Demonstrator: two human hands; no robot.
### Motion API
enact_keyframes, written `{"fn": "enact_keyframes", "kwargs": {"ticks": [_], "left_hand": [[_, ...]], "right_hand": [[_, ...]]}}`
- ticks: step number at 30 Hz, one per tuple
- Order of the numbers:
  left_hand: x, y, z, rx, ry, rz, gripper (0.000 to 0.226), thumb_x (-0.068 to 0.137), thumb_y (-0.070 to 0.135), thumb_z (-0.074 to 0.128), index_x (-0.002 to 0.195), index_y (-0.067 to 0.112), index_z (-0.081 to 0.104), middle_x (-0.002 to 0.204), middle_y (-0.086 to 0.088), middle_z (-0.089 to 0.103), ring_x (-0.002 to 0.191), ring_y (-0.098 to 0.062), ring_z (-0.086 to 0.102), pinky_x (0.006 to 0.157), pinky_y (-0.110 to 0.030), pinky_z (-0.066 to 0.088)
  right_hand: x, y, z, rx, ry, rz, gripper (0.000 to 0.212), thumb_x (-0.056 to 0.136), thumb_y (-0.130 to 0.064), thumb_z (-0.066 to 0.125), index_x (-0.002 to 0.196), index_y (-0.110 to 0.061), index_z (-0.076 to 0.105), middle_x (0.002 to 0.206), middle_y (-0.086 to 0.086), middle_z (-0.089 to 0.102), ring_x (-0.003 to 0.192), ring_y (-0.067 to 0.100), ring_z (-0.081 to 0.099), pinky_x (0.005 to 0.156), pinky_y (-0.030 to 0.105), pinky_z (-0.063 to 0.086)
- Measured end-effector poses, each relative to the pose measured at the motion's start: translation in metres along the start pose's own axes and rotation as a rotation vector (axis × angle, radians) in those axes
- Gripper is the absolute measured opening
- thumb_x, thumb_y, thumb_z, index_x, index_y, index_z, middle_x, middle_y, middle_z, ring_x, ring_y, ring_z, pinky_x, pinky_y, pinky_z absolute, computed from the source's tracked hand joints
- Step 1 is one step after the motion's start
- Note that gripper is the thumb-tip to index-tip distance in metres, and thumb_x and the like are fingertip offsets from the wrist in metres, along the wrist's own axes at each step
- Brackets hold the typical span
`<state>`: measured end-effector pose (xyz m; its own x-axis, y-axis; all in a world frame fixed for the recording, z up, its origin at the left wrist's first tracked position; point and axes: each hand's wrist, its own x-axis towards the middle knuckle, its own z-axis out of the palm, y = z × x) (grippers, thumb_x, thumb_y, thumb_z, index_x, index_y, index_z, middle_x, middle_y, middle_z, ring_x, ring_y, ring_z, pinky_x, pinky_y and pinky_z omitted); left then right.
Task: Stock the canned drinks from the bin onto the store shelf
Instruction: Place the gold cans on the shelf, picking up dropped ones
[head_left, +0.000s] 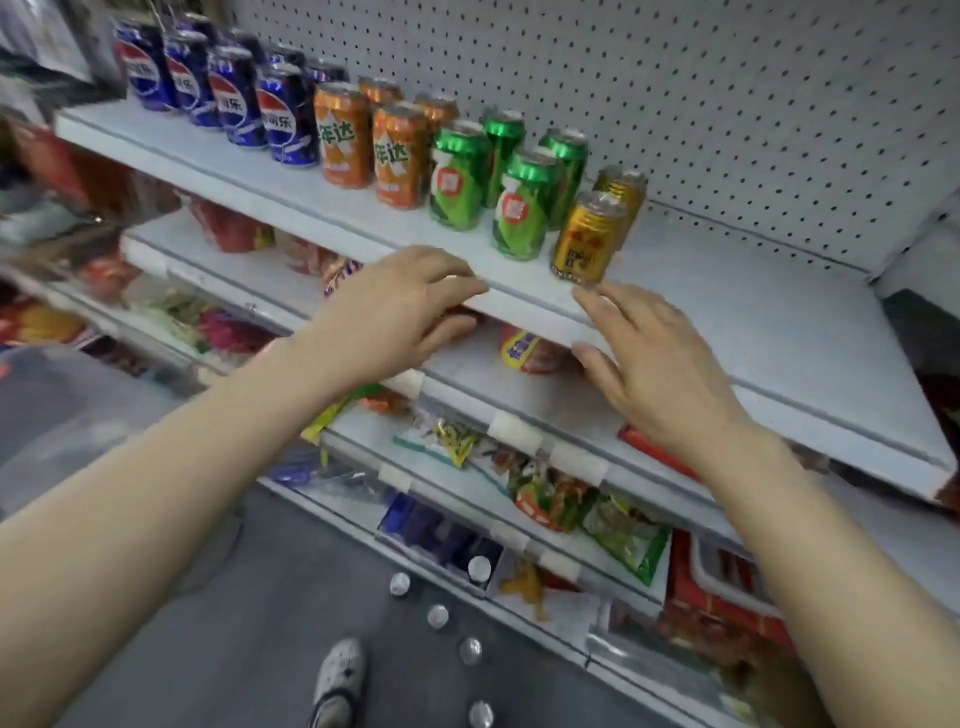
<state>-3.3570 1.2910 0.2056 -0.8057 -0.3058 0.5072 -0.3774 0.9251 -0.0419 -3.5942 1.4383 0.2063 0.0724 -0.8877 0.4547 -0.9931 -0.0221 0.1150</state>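
Both hands hover empty at the shelf (727, 312) edge. The left hand (400, 312) is loosely curled; the right hand (654, 358) is spread open just below the gold can (587, 239).

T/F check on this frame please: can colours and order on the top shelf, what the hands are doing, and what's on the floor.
1. The blue cans stand at the left end of the top shelf. True.
2. The gold cans stand between the blue and orange ones. False: the gold cans are at the right end of the row, after the green cans; the orange cans sit next to the blue.
3. The right hand grips a gold can. False: it is open and empty, just below the shelf's front edge.
4. The left hand holds nothing. True.
5. Several cans stand loose on the floor below. True.
6. The shelf right of the gold cans is full. False: it is bare.
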Motion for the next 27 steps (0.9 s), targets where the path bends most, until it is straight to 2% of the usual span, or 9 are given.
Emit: {"fn": "enact_keyframes", "kwargs": {"ticks": [6, 13, 16, 18, 23, 27], "left_hand": [[-0.118, 0.055, 0.057, -0.121, -0.105, -0.164, 0.041, 0.098, 0.037, 0.049, 0.128, 0.011, 0.061, 0.120, -0.009, 0.062, 0.111, -0.030, 0.056, 0.097, -0.040, 0.045], [-0.238, 0.086, 0.165, -0.298, -0.340, -0.398, 0.039, 0.093, 0.035, 0.052, 0.125, 0.016, 0.063, 0.122, -0.006, 0.062, 0.114, -0.028, 0.057, 0.092, -0.042, 0.050], [-0.285, 0.092, 0.225, -0.365, -0.438, -0.469, 0.037, 0.092, 0.034, 0.054, 0.125, 0.020, 0.063, 0.123, -0.002, 0.062, 0.113, -0.027, 0.058, 0.087, -0.040, 0.054], [-0.313, 0.095, 0.271, -0.393, -0.486, -0.499, 0.039, 0.087, 0.029, 0.065, 0.126, 0.022, 0.062, 0.122, -0.002, 0.063, 0.112, -0.027, 0.059, 0.085, -0.039, 0.056], [-0.377, 0.102, 0.401, -0.450, -0.571, -0.525, 0.051, 0.083, 0.025, 0.073, 0.131, 0.020, 0.058, 0.124, -0.003, 0.062, 0.113, -0.027, 0.058, 0.086, -0.039, 0.056], [-0.426, 0.113, 0.514, -0.490, -0.625, -0.531, 0.056, 0.081, 0.022, 0.075, 0.133, 0.018, 0.056, 0.125, -0.008, 0.061, 0.114, -0.031, 0.058, 0.083, -0.041, 0.055]], "right_hand": [[-0.109, -0.053, 0.055, 0.277, -0.077, 0.016, 0.045, 0.100, -0.031, 0.049, 0.138, -0.008, 0.051, 0.133, 0.013, 0.054, 0.121, 0.030, 0.050, 0.103, 0.040, 0.039], [-0.223, -0.105, 0.181, 0.489, -0.418, 0.237, 0.048, 0.097, -0.036, 0.048, 0.139, -0.013, 0.051, 0.135, 0.006, 0.055, 0.124, 0.024, 0.052, 0.099, 0.041, 0.047], [-0.270, -0.121, 0.246, 0.503, -0.570, 0.342, 0.052, 0.095, -0.042, 0.045, 0.140, -0.017, 0.049, 0.133, 0.004, 0.058, 0.121, 0.024, 0.055, 0.096, 0.040, 0.051], [-0.300, -0.133, 0.292, 0.519, -0.639, 0.403, 0.052, 0.095, -0.043, 0.045, 0.140, -0.018, 0.048, 0.130, 0.005, 0.060, 0.118, 0.023, 0.056, 0.095, 0.037, 0.052], [-0.367, -0.154, 0.418, 0.523, -0.725, 0.501, 0.053, 0.092, -0.028, 0.063, 0.141, -0.016, 0.048, 0.132, 0.007, 0.057, 0.120, 0.024, 0.055, 0.097, 0.034, 0.048], [-0.409, -0.161, 0.525, 0.509, -0.803, 0.547, 0.055, 0.090, -0.024, 0.067, 0.140, -0.010, 0.049, 0.134, 0.011, 0.057, 0.119, 0.030, 0.056, 0.095, 0.036, 0.048]]}}
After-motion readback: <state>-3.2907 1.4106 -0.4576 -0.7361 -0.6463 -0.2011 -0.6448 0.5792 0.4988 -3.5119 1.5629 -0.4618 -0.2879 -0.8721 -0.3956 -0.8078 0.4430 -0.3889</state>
